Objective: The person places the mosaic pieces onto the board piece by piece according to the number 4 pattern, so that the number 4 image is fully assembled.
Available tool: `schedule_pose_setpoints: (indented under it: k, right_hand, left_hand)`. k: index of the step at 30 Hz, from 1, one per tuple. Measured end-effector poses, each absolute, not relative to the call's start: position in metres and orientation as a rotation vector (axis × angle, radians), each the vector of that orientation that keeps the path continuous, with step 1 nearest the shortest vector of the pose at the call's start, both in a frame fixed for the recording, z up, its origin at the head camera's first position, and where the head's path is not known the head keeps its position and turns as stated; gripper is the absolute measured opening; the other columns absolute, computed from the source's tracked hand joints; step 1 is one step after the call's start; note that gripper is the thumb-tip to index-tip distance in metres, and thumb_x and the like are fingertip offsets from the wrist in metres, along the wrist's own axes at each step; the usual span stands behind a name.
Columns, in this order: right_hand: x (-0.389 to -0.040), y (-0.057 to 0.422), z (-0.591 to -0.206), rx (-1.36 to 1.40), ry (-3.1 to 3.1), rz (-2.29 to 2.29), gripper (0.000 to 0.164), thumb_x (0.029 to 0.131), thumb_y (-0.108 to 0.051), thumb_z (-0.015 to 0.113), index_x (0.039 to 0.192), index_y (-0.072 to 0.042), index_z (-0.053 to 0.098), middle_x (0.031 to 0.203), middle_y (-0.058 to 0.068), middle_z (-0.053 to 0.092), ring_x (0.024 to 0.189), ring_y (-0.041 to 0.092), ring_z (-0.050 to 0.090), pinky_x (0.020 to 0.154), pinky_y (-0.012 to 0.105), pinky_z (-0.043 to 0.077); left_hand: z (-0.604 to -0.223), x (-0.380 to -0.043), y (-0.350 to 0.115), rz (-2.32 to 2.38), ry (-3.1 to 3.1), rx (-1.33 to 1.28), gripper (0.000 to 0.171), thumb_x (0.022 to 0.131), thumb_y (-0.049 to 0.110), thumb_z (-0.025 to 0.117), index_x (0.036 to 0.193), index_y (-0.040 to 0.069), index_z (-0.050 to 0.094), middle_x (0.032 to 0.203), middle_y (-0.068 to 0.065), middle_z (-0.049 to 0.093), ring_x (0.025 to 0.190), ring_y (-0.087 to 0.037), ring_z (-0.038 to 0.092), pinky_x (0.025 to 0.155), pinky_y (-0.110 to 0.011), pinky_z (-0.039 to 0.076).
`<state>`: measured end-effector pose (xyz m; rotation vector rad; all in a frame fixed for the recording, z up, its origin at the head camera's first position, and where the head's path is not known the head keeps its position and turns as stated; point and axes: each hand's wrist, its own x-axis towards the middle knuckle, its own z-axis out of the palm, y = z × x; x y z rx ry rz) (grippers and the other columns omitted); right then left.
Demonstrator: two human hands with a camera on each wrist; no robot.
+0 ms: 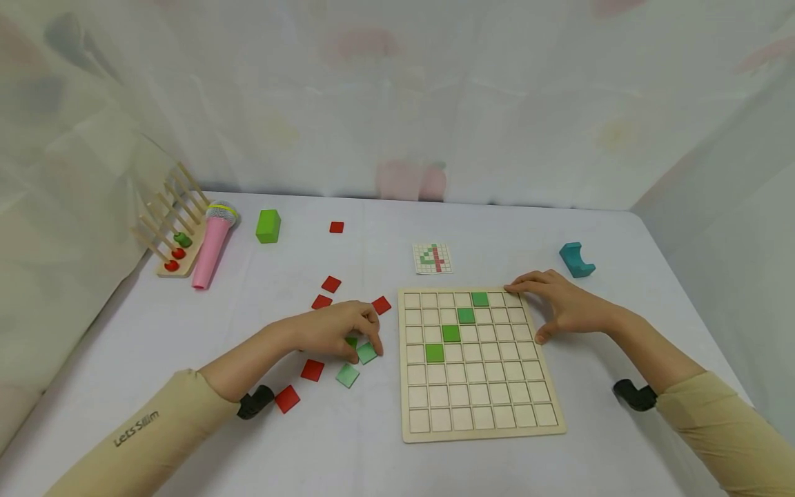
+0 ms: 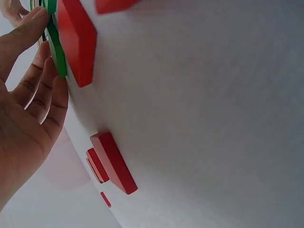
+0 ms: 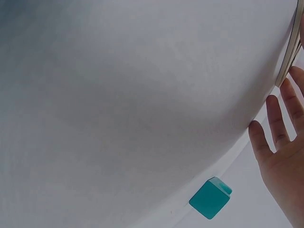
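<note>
My left hand (image 1: 338, 330) is low over a scatter of square tiles, its thumb and index finger pinching a light green tile (image 1: 367, 353). A darker green tile (image 1: 351, 343) lies partly hidden under that hand, and another light green tile (image 1: 347, 375) lies just in front. In the left wrist view, the fingers meet a green tile (image 2: 57, 52) beside a red tile (image 2: 76, 42). My right hand (image 1: 568, 304) rests against the far right corner of a wooden grid board (image 1: 484, 436), fingers spread along its edges. Several green tiles (image 1: 450, 333) form a diagonal on the board.
A pattern card (image 1: 433, 259) lies beyond the board. Red tiles (image 1: 312, 370) surround the left hand. Farther back are a green block (image 1: 268, 226), a pink toy microphone (image 1: 212, 248) and a pegged wooden stand (image 1: 194, 250). A teal curved block (image 1: 576, 260) sits behind the right hand.
</note>
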<state>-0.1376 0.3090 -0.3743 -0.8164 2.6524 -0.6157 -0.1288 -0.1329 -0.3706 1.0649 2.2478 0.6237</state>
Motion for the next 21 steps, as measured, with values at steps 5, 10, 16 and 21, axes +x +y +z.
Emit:
schedule_pose_setpoints:
  k: [5,10,16,21]
  right_hand:
    - [-0.1371,0.3089,-0.3743,-0.811,2.649,-0.62,0.095,0.06,-0.04,0.091,0.142,-0.013,0.051,0.142,0.012,0.05,0.129,0.032,0.039,0.102,0.056,0.035]
    - [-0.1373,0.3087,-0.3744,-0.818,2.651,-0.62,0.095,0.06,-0.04,0.09,0.142,-0.013,0.052,0.142,0.011,0.05,0.128,0.031,0.039,0.102,0.056,0.035]
    - [-0.1374,0.3085,-0.3746,-0.823,2.657,-0.612,0.095,0.06,-0.041,0.09,0.142,-0.014,0.052,0.141,0.011,0.051,0.128,0.03,0.04,0.102,0.055,0.036]
    - [-0.1372,0.3087,-0.3751,-0.809,2.656,-0.612,0.095,0.06,-0.04,0.091,0.142,-0.015,0.052,0.142,0.011,0.051,0.128,0.031,0.039,0.102,0.056,0.036]
  left_hand:
    - [-0.3685,-0.1273,-0.1307,0.608,2.264,1.039,0.028,0.083,0.009,0.077,0.101,0.029,0.075,0.113,0.005,0.055,0.107,-0.012,0.048,0.091,-0.027,0.048]
    - [-0.3664,-0.1271,-0.1285,0.591,2.276,1.034,0.027,0.082,0.007,0.077,0.099,0.028,0.075,0.11,0.007,0.055,0.105,-0.011,0.05,0.092,-0.028,0.048]
    - [-0.3648,-0.1264,-0.1265,0.583,2.281,1.006,0.024,0.082,0.008,0.076,0.098,0.026,0.072,0.108,0.009,0.056,0.102,-0.012,0.051,0.091,-0.029,0.05]
    - [-0.3668,-0.1265,-0.1248,0.588,2.29,1.015,0.023,0.082,0.007,0.076,0.096,0.023,0.067,0.102,0.009,0.057,0.098,-0.011,0.052,0.088,-0.026,0.05]
